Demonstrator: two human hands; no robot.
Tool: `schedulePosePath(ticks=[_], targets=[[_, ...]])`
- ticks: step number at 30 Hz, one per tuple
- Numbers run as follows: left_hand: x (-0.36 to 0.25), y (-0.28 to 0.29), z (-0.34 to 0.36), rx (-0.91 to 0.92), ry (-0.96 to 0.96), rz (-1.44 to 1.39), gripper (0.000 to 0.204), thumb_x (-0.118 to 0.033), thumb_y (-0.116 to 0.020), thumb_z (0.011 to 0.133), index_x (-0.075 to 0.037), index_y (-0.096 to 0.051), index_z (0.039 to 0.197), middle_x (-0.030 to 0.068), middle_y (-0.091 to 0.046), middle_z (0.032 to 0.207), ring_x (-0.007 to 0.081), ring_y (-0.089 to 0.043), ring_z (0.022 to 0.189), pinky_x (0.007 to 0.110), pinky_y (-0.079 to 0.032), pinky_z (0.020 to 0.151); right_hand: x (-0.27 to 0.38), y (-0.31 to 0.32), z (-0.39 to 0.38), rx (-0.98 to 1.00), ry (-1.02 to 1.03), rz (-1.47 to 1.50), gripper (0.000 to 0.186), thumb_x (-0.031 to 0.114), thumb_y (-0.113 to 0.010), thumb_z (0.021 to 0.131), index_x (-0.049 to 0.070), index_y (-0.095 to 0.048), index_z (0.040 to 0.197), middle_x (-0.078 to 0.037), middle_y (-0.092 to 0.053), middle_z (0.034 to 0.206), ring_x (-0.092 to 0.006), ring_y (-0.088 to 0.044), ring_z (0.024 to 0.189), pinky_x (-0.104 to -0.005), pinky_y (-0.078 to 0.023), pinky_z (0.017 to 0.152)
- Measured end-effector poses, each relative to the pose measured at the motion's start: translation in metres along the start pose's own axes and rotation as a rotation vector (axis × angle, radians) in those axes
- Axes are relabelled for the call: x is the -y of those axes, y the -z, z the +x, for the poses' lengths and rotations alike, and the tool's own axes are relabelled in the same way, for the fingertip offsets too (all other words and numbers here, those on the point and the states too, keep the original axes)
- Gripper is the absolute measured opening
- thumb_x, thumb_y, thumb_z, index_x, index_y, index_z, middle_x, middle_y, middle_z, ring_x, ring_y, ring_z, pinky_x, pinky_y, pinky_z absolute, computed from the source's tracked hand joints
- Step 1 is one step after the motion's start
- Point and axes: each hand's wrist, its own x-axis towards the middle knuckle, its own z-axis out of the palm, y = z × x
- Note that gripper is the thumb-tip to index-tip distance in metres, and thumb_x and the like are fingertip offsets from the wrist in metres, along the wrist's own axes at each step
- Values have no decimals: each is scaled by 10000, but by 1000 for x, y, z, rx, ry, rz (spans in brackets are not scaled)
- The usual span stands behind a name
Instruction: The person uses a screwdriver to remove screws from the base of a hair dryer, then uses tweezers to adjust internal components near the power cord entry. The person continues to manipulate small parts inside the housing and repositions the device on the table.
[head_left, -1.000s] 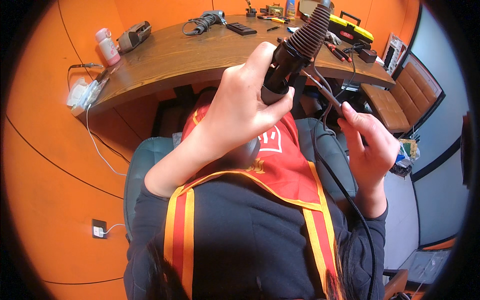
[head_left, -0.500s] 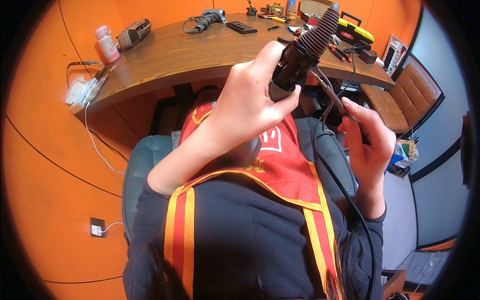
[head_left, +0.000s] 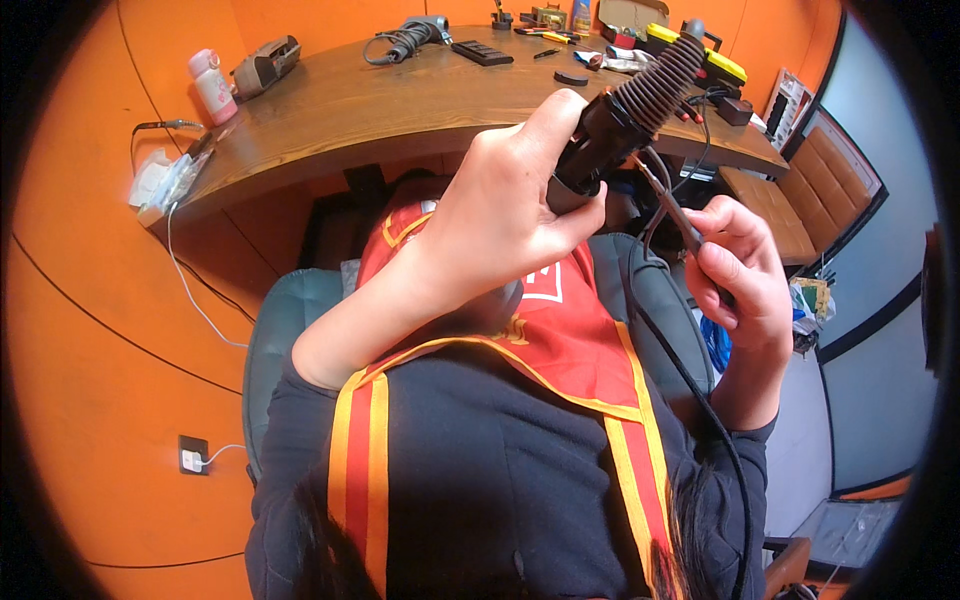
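Note:
My left hand (head_left: pixel 510 190) is wrapped round a black cylindrical housing (head_left: pixel 597 140), held up tilted in front of the desk. A ribbed black sleeve (head_left: pixel 660 85) with a grey tip tops this housing, pointing up and to the right. In my right hand (head_left: pixel 745 265), thumb and fingers pinch a slim dark pointed tool (head_left: pixel 680 215); its exact kind is unclear. The tool's thin light tip lies close to the housing's right side, and I cannot tell whether they touch. A black cable (head_left: pixel 672 345) loops down beside my right hand and over my lap.
Ahead curves a brown wooden desk (head_left: pixel 330 115). On it are a pink bottle (head_left: pixel 212 88), a grey corded tool (head_left: pixel 410 40), a black tray-like piece (head_left: pixel 482 52) and a yellow-black toolbox (head_left: pixel 722 66). A brown padded chair (head_left: pixel 830 180) stands at the right.
The housing has shifted slightly right and tilted further right in my left hand. My right hand has turned and moved a little lower, keeping the slim tool in its fingers.

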Motion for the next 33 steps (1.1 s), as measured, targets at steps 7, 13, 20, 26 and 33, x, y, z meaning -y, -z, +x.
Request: schedulePosePath(ticks=[7,13,20,26,33], targets=[[2,0,5,36,3,-59,357,-36,-670,734,8,-512,1050,86,-591,810,142,-567,702,266,-467,662,-10,-5,-10,-220,275,-580,243,-37,-599,832,-10,-608,1073,-22,-586,666,-40,-491,489,-171,-349,417],[1,-4,4,27,110,0,336,-29,-669,732,12,-517,1029,84,-593,787,136,-557,690,267,-462,665,-11,-15,-9,-341,746,-1414,279,-65,-613,799,-5,-641,1069,-90,-619,732,-128,-568,577,-226,-435,508],[7,2,6,125,54,-94,395,-27,-685,730,0,-514,1085,39,-559,766,97,-531,689,238,-440,645,0,-13,-7,-74,51,-79,168,85,-524,923,8,-585,1058,-29,-537,589,-26,-375,388,-168,-250,362],[16,6,9,208,80,-271,457,-20,-695,736,-11,-494,1146,3,-545,789,71,-515,729,223,-437,690,-6,-24,-15,-11,-140,291,218,145,-465,960,6,-443,1128,-23,-430,555,-24,-294,321,-153,-209,300],[13,-1,9,178,73,-229,414,-21,-684,738,0,-513,1114,21,-568,826,98,-536,753,242,-449,712,0,-26,-17,-32,-73,63,187,91,-438,955,3,-438,1120,-14,-451,565,-23,-325,355,-153,-224,326]])
